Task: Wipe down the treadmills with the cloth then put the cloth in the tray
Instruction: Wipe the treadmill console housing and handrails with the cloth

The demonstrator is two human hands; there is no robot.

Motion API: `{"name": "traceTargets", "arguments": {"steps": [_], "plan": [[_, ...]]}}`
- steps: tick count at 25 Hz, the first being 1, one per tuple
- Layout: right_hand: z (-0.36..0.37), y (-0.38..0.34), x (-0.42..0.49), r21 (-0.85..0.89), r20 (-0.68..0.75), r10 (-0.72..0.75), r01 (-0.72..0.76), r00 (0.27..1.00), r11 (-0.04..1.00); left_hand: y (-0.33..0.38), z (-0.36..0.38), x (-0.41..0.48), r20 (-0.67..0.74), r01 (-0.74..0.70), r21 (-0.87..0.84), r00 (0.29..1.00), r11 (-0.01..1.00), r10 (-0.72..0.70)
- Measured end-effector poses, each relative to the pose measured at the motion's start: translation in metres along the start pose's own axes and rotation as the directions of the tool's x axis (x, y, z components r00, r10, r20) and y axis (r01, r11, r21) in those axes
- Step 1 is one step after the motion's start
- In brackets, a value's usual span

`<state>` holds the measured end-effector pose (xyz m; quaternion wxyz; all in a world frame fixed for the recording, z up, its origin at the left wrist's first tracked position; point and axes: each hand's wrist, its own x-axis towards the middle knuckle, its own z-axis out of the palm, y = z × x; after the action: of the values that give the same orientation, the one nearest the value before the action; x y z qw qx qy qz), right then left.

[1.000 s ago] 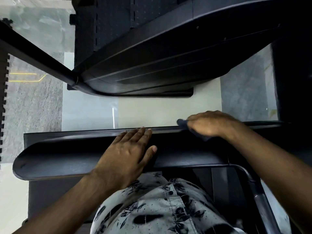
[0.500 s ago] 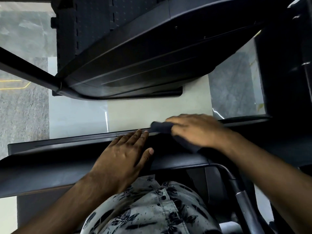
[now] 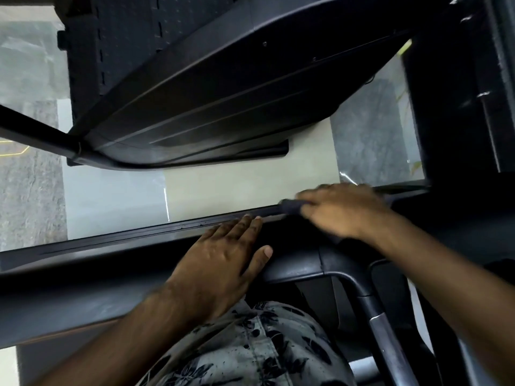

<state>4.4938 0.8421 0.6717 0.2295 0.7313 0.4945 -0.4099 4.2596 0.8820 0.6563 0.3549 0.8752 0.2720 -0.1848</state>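
The cloth [image 3: 289, 205] was dark and small. It lay on the far rim [image 3: 181, 224] of the treadmill [image 3: 83, 274], over on the right. Only its left end showed, poking out past the fingers [image 3: 309, 195]. The rest was hidden under the right hand [image 3: 341, 211]. That hand was bent over the cloth and held it down on the rim. The hand looked blurry, so I could not tell how each finger lay.

The left hand [image 3: 223, 254] lay flat and spread on the treadmill top, just beside the cloth, holding nothing.

I think this was the wiping step, along the rim. The next move would need a firm push, so the cloth slid along the rim and did not slip off the edge.

A second treadmill [image 3: 223, 79] stood ahead. No tray showed.
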Motion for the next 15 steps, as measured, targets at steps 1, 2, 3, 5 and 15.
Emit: {"name": "traceTargets", "arguments": {"steps": [1, 2, 3, 5, 15], "plan": [[0.011, -0.009, -0.008, -0.025, -0.056, -0.100, 0.099, 0.993, 0.995, 0.003, -0.001, 0.004, 0.003, -0.008, -0.012, 1.000, 1.000, 0.008], [0.014, -0.009, -0.011, -0.010, -0.071, -0.150, 0.150, 0.986, 0.989, 0.004, -0.002, 0.009, 0.005, -0.017, -0.024, 1.000, 1.000, 0.017], [0.007, 0.002, -0.009, 0.024, -0.067, -0.132, 0.134, 0.989, 0.991, 0.005, -0.002, 0.013, 0.008, -0.026, -0.030, 1.000, 0.999, 0.026], [-0.014, 0.033, 0.005, 0.043, -0.002, 0.130, -0.130, 0.992, 0.991, 0.010, -0.002, 0.017, 0.027, -0.043, -0.023, 0.999, 0.999, 0.044], [-0.018, 0.061, -0.001, -0.031, 0.023, 0.087, -0.086, 0.996, 0.996, 0.033, 0.001, 0.039, 0.030, -0.089, 0.004, 0.996, 0.996, 0.089]]}}
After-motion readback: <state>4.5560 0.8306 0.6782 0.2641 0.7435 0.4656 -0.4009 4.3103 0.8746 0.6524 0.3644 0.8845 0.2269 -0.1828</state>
